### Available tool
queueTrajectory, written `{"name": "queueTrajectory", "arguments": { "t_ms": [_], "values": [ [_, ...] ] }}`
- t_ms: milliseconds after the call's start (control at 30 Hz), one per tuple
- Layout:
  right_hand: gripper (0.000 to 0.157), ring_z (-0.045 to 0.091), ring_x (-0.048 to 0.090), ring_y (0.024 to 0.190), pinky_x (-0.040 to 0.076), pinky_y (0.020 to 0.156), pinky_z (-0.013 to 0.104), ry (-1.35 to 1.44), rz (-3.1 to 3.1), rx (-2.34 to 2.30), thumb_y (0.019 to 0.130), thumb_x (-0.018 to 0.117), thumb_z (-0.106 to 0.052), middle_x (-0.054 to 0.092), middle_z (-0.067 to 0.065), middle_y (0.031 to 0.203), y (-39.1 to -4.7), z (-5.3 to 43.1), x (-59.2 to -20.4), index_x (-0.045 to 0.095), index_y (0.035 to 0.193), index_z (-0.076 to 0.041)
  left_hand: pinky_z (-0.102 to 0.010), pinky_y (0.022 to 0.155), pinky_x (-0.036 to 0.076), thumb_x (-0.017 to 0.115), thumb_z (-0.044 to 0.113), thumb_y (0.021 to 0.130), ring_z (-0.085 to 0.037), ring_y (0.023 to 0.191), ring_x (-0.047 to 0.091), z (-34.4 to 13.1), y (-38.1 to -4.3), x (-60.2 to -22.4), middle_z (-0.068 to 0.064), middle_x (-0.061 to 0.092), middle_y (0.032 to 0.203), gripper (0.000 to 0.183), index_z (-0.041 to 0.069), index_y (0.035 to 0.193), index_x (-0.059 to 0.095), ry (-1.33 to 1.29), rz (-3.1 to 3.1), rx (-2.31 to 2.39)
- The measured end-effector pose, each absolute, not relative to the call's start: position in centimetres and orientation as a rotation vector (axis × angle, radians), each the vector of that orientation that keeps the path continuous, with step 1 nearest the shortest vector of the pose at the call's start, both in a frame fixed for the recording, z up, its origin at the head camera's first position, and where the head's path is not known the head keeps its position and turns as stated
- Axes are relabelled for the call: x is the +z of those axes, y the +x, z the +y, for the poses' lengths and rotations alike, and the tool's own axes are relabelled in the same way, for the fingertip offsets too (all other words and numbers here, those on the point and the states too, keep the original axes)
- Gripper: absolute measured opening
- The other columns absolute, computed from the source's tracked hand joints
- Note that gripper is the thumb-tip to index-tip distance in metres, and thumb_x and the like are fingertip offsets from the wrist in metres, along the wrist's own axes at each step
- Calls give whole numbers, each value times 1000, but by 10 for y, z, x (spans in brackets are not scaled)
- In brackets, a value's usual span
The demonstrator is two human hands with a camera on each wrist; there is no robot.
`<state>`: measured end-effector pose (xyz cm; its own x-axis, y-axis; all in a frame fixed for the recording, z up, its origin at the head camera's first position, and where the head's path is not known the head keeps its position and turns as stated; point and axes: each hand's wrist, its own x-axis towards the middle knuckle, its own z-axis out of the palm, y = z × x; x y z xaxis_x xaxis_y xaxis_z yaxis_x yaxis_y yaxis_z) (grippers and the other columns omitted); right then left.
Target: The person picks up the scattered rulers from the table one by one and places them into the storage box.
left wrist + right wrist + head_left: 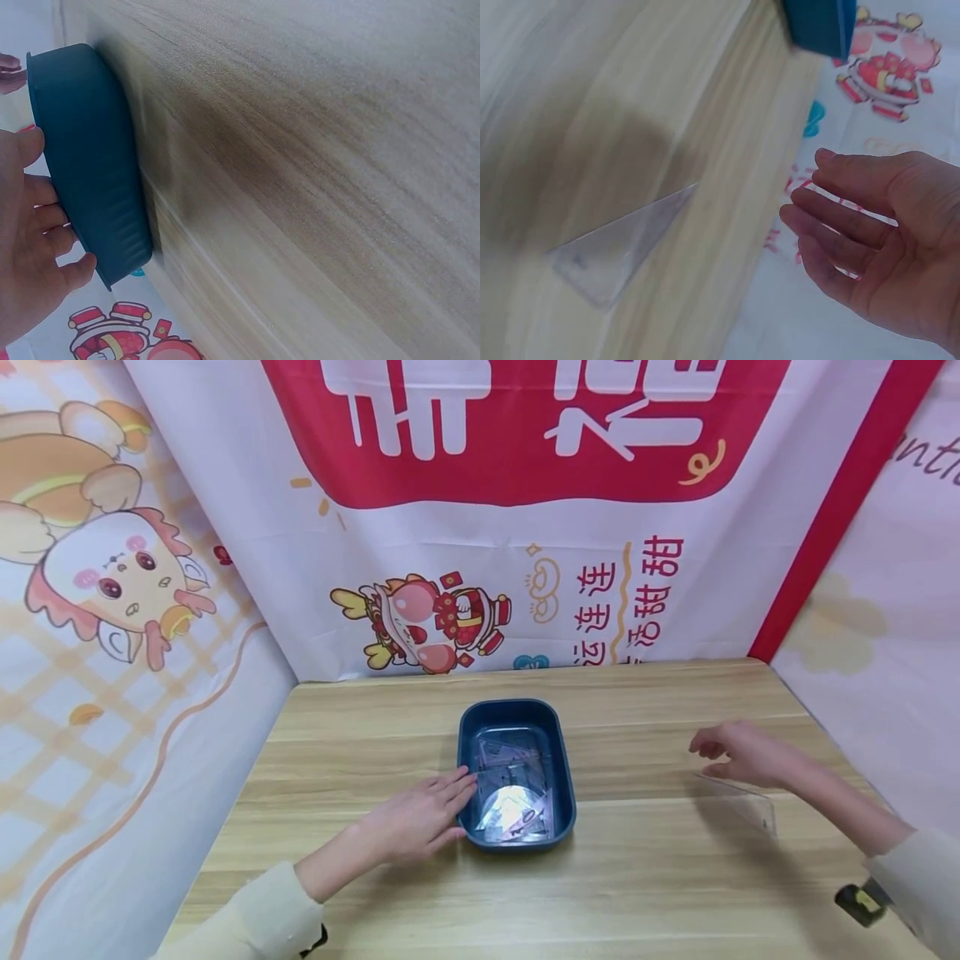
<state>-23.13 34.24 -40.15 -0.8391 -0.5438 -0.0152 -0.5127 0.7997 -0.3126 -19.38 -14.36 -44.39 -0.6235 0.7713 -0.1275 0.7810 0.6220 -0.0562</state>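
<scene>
A dark blue-green rectangular box (568, 793) stands on the wooden table, with clear flat plastic pieces (510, 793) lying overlapped inside it. My left hand (420, 817) rests its outstretched fingers against the box's left rim; the left wrist view shows the fingertips along that edge of the box (90, 150). Over on the right, my right hand (750, 756) hovers with loosely bent fingers. Below it is a clear triangular set square (746, 806). In the right wrist view a gap shows between the set square (622, 251) and the right hand (885, 240), which holds nothing.
A white printed cloth (450, 535) with red lettering hangs behind the table (360, 718). Printed cloths (150, 710) also close off both sides. A dark strapped device (861, 903) sits at the right sleeve.
</scene>
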Motion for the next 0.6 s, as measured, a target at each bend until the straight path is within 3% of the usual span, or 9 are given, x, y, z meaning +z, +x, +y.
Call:
{"name": "queueTrajectory", "arguments": {
  "t_ms": [300, 600],
  "values": [
    [33, 28, 64, 75, 54, 64, 36, -796, 2896, -372, 67, 79, -8, 67, 13, 85, -227, 376, -431, 64, 93, 5, -45, 111, 29, 36, 49, 97, -26, 142, 20, -145, -195, -445, -10, 29, 152, 65, 4, 145, 32, 1362, 2753, -168],
    [52, 35, 62, 82, 52, 69, 48, -562, 2897, -197, 59, 85, -24, 66, 17, 91, -219, 389, -452, 62, 98, 3, -45, 111, 29, 36, 49, 97, -27, 142, 19, -145, -194, -445, -11, 29, 152, 66, 3, 144, 32, 1371, 2754, -161]
  ]
}}
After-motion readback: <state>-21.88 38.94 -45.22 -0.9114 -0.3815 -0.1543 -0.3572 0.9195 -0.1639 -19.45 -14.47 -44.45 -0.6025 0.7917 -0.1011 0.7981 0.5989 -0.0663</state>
